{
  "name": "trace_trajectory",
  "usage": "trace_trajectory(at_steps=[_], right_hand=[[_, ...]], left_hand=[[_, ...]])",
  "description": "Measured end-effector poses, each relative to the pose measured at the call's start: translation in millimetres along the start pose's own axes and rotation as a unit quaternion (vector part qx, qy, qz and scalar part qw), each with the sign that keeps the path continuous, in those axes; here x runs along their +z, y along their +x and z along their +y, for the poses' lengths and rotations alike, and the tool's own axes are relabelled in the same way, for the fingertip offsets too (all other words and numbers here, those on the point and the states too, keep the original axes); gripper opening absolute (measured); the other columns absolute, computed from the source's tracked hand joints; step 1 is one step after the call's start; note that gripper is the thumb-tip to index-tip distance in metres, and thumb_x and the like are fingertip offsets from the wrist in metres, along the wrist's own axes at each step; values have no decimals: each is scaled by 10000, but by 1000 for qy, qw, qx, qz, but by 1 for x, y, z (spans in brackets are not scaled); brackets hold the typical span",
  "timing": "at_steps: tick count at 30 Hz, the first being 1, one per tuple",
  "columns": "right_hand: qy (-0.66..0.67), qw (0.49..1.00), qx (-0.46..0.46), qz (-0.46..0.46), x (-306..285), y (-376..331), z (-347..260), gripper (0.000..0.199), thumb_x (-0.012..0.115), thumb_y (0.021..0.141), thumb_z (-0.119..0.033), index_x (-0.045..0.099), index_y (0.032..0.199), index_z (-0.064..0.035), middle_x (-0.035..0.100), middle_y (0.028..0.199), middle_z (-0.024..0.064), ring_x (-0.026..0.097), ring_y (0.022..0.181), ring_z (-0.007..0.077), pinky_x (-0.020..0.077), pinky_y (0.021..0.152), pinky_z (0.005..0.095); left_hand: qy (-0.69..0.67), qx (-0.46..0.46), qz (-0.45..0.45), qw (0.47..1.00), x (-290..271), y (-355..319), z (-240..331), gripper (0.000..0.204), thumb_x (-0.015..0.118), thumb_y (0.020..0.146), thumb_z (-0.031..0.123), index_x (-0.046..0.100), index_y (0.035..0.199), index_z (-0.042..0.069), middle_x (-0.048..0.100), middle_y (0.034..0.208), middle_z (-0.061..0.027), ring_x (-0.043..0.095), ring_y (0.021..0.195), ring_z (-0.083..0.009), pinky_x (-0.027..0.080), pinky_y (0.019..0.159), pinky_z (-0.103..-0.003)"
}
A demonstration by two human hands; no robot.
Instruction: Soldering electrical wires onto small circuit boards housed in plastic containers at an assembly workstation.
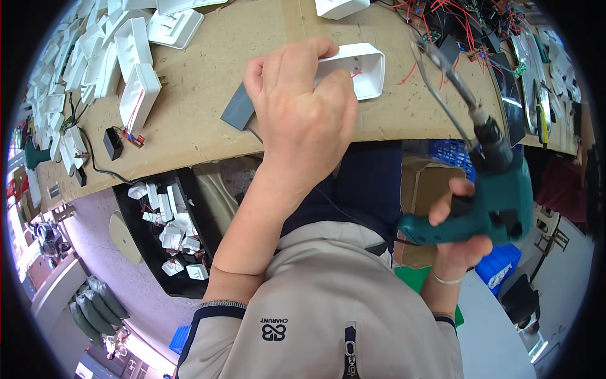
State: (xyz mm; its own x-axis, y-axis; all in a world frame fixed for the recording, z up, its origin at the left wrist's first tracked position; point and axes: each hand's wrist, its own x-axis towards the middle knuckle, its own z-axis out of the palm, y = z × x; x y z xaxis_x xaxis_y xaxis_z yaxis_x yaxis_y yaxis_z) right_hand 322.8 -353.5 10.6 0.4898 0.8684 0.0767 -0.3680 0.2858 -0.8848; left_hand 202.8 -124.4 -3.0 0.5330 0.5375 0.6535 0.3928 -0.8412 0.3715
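Note:
My left hand [303, 101] is closed on the left end of a white plastic housing [374, 76], a hollow shell that lies open side up on the bench. A short red wire and metal contacts show inside it. A dark grey block [237, 108] sits beside the same hand, partly covered by it. My right hand [457, 221] grips a teal soldering gun [499, 202] by its handle. The gun's long metal tip and a thin bent tube point up and away, over the bench's right side. No contact shows between the tip and the housing.
White housings [107, 50] are heaped at the left of the cardboard-covered bench [208, 76]. Red wires and circuit boards [470, 25] pile up at the far right. Below the bench's left edge, a black tray [170, 278] holds white parts. A small circuit board [136, 140] lies near the edge.

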Motion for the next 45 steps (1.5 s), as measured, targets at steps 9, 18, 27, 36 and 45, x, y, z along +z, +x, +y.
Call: trace_trajectory(at_steps=[9,18,27,36,45], right_hand=[[-217,966,66,126,28,-20,-21,869,780,650,-507,474,1190,101,599,1065,228,644,709,188,536,593,252],[-267,952,80,128,34,-13,-15,854,780,650,-489,490,1208,90,609,1085,216,639,724,178,518,618,245],[-309,940,105,103,35,-7,-16,854,781,641,-482,490,1214,80,618,1064,206,624,699,166,509,612,246],[-291,940,96,149,47,7,-11,747,841,581,-451,549,1065,37,617,777,39,521,609,85,387,514,196],[-314,937,93,122,42,6,-14,873,857,588,-366,478,1208,117,623,792,58,560,670,88,433,573,188]], left_hand=[[14,21,-18,1000,3,4,-2,116,689,630,31,662,743,34,570,950,-81,532,871,-255,374,789,-362],[-11,9,-28,1000,6,2,0,61,594,666,30,544,648,1,530,986,-65,468,913,-255,328,845,-401],[-15,10,-30,999,6,4,0,79,579,682,19,521,631,2,527,978,-71,465,901,-254,322,838,-397],[-28,-16,-24,999,7,4,0,34,550,719,-4,539,748,9,523,965,-58,469,896,-251,319,838,-393],[-18,-4,-31,999,7,4,0,55,565,705,7,521,673,16,523,972,-65,463,905,-251,316,840,-399]])
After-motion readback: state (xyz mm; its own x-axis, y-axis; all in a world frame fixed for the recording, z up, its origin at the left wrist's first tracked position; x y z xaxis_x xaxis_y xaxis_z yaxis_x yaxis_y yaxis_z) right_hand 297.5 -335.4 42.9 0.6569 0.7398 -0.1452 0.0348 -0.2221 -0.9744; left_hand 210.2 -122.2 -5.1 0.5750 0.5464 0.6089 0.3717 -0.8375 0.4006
